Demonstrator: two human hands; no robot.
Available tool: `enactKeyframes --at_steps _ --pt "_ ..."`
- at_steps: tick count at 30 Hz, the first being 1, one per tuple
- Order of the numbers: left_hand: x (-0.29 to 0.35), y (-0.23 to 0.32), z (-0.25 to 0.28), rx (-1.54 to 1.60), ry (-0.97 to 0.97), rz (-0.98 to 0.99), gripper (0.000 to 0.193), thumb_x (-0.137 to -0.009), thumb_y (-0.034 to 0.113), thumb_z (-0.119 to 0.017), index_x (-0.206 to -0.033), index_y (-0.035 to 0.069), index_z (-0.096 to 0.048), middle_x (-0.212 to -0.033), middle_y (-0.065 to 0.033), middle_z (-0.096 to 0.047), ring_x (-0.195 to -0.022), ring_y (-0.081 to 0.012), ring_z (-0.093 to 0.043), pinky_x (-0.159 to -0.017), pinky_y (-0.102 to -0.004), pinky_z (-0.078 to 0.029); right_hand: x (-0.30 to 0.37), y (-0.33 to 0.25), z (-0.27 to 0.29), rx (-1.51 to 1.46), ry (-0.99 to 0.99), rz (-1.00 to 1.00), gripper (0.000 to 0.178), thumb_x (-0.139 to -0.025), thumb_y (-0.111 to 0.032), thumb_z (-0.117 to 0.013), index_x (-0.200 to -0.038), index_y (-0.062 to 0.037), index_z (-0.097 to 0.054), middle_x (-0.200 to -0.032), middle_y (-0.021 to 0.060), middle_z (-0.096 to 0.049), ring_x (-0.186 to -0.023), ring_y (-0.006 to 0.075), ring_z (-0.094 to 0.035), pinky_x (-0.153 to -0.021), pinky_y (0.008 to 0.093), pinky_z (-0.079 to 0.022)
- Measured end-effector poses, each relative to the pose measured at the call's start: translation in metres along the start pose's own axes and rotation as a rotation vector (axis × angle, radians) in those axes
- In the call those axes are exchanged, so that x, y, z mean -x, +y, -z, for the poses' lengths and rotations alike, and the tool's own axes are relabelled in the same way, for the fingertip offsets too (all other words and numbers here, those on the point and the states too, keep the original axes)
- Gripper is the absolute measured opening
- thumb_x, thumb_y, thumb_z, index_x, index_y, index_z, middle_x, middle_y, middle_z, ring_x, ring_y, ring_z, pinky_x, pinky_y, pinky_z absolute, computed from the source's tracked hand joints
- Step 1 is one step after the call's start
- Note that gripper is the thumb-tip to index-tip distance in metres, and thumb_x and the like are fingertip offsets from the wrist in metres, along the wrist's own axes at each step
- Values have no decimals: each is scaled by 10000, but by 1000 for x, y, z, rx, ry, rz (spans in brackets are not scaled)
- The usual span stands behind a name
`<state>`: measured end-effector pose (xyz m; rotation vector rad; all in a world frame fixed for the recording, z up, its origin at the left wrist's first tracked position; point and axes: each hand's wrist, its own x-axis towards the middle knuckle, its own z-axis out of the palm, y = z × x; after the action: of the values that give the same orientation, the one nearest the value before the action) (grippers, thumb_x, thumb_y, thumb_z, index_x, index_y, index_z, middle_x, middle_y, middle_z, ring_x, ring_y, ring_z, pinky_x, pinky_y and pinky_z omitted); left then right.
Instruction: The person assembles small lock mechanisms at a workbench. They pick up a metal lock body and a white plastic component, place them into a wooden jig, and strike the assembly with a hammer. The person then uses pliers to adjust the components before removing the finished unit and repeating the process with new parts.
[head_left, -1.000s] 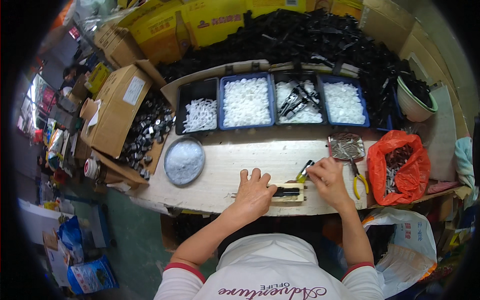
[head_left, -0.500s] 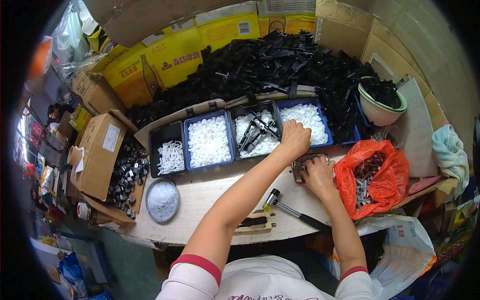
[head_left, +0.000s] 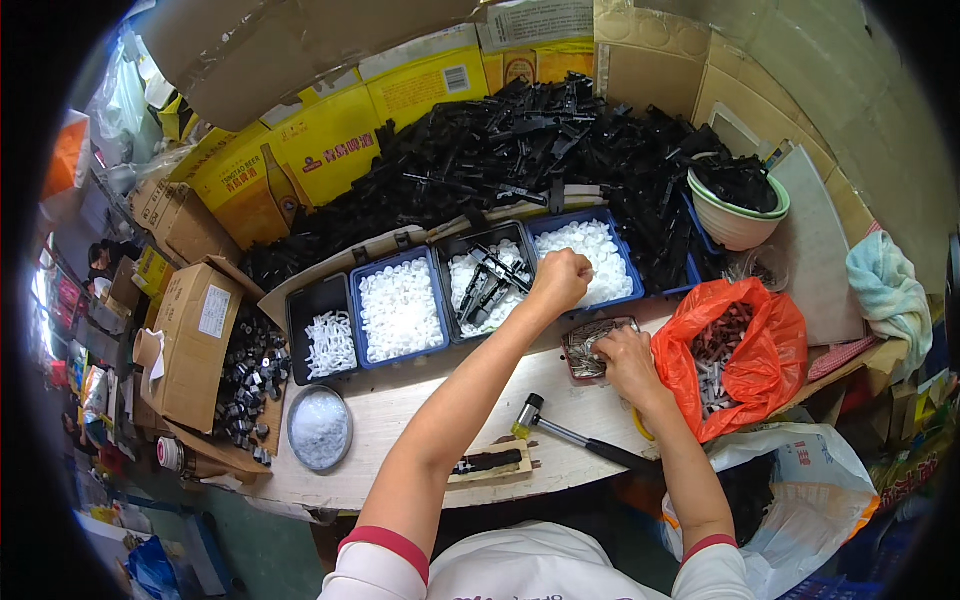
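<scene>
Presumably for reach, slender silvery metal pins point(head_left: 580, 346) meet the right hand point(head_left: 628, 362), five o'clock from the left hand point(head_left: 562, 280), both grips unclear.

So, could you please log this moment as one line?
left grip: at rightmost blue tray | right grip: at metal pins | hammer: on bench | black part: in cream fixture | grip contents: unclear

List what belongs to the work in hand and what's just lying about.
Seemingly in the work:
white pieces in the blue bin by the left hand
metal pins by the right hand
hammer
black part in a pale holder

Probably lying about:
towel, far right
lidded jar, far left
clear plastic bag, upper left
</scene>
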<state>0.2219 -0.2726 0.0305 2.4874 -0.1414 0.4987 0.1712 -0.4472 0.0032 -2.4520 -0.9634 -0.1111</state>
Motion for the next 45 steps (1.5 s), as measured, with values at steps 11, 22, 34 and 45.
enactKeyframes --at_steps 11,22,34,45 --pt "77 28 60 1517 -150 630 237 -809 79 -572 -972 -94 -559 -755 -96 -568 -604 -145 -548 -512 -278 -478 7 1 14 -177 200 107 39 -706 -6 -597 -743 -16 -602 -749 97 -566 -767 268 -502 -681 354 -396" --pt "221 31 66 2132 -17 593 224 -841 61 -535 -1065 56 -548 -804 -108 -539 -672 -164 -509 -532 -286 -418 30 -104 17 -732 122 238 156 -684 66 -627 -806 -31 -635 -766 65 -571 -745 183 -529 -699 280 -402" --pt "239 29 81 2126 27 488 149 -848 75 -530 -995 54 -547 -796 -100 -556 -669 -159 -540 -536 -298 -477 27 -135 9 -800 106 267 127 -712 50 -614 -816 -21 -631 -778 75 -595 -748 195 -540 -646 280 -426" --pt "243 31 83 2165 69 457 134 -844 86 -543 -974 54 -531 -800 -95 -571 -653 -156 -552 -538 -300 -475 30 -144 9 -913 79 162 118 -731 45 -607 -822 -24 -635 -784 60 -594 -760 165 -537 -649 259 -429"
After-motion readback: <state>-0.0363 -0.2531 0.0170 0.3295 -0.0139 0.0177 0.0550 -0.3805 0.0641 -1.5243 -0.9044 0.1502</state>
